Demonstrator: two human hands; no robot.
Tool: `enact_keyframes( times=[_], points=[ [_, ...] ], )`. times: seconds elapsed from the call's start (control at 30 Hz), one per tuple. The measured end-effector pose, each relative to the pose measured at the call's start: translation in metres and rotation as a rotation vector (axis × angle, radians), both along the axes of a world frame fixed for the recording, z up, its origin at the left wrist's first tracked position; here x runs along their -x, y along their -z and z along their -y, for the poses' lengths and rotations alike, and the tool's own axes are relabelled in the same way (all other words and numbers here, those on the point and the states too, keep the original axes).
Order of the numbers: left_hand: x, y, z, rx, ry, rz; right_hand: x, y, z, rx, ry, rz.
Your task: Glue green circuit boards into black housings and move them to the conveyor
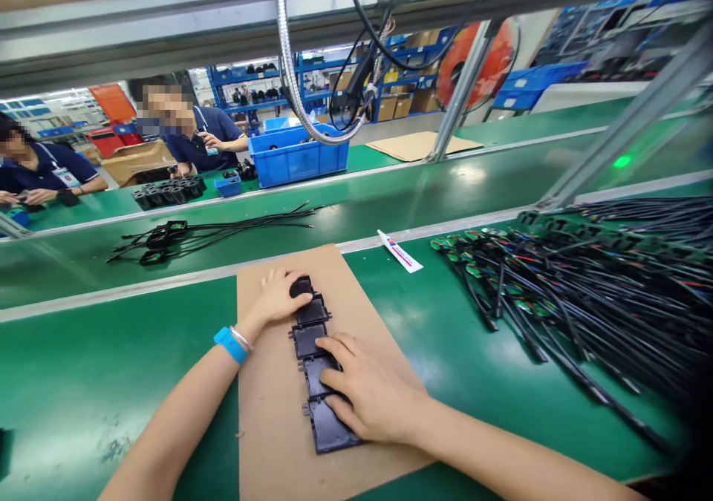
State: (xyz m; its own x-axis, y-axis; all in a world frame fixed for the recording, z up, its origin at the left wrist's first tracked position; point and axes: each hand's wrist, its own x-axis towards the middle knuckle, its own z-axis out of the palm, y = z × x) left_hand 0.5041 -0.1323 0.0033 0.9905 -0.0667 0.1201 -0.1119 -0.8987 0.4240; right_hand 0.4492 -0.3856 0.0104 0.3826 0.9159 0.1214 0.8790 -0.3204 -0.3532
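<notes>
Several black plastic covers [310, 342], flat and shallow with small side tabs, lie in a row on a brown cardboard sheet [272, 427]. My left hand [280, 295] is at the far end, thumb and fingers closed around the edges of the farthest cover [301, 286]. Over the nearer covers my right hand [362, 390] rests with fingers spread, its tips touching them and the palm hiding their right edges. The nearest cover [334, 428] sits partly beneath my right hand.
On the right lies a large heap of black cables [579, 300] with small green boards. A white tube [399, 251] is beyond the cardboard. More cables [212, 230] lie on the middle strip. Behind it stands a blue bin [301, 159]; two people work across the bench.
</notes>
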Motion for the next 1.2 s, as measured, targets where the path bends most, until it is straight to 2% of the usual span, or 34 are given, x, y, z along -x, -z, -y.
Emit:
enact_keyframes(
  times=[0.1, 0.23, 0.37, 0.47, 0.57, 0.63, 0.73, 0.77, 0.83, 0.87, 0.9, 0.93, 1.03, 1.1, 1.2],
  points=[
    [0.003, 0.002, 0.004, -0.026, 0.013, -0.015, 0.005, 0.004, -0.008, -0.029, 0.004, 0.014],
    [0.0, 0.001, -0.004, -0.07, 0.078, -0.04, 0.008, 0.001, -0.022, 0.003, -0.031, 0.036],
    [-0.004, 0.001, -0.007, -0.092, 0.12, -0.043, 0.006, -0.003, -0.025, 0.027, -0.041, 0.076],
    [0.001, 0.005, -0.007, -0.076, 0.161, -0.029, 0.007, 0.001, -0.026, -0.01, -0.073, 0.13],
    [0.0, 0.018, -0.015, -0.045, 0.197, -0.01, 0.003, 0.012, -0.03, -0.022, -0.137, 0.21],
    [-0.008, 0.03, -0.024, -0.002, 0.159, 0.009, -0.004, 0.019, -0.031, 0.009, -0.141, 0.252],
    [-0.02, 0.047, -0.035, 0.031, 0.171, 0.055, -0.02, 0.014, -0.017, 0.012, -0.16, 0.287],
    [-0.023, 0.051, -0.037, 0.032, 0.164, 0.069, -0.028, 0.006, -0.005, 0.004, -0.165, 0.295],
    [-0.024, 0.059, -0.04, 0.045, 0.145, 0.095, -0.054, -0.018, 0.032, 0.034, -0.057, 0.288],
    [-0.024, 0.062, -0.041, 0.058, 0.141, 0.103, -0.073, -0.034, 0.056, 0.071, 0.061, 0.267],
    [-0.024, 0.065, -0.041, 0.076, 0.138, 0.112, -0.095, -0.052, 0.084, 0.142, 0.314, 0.235],
    [-0.024, 0.068, -0.042, 0.094, 0.142, 0.116, -0.12, -0.071, 0.114, 0.169, 0.489, 0.247],
    [-0.026, 0.074, -0.043, 0.133, 0.126, 0.129, -0.19, -0.117, 0.207, 0.223, 0.891, 0.273],
    [-0.027, 0.075, -0.043, 0.151, 0.098, 0.144, -0.221, -0.128, 0.262, 0.25, 1.156, 0.262],
    [-0.027, 0.073, -0.038, 0.179, 0.079, 0.159, -0.244, -0.118, 0.315, 0.263, 1.433, 0.247]
  ],
)
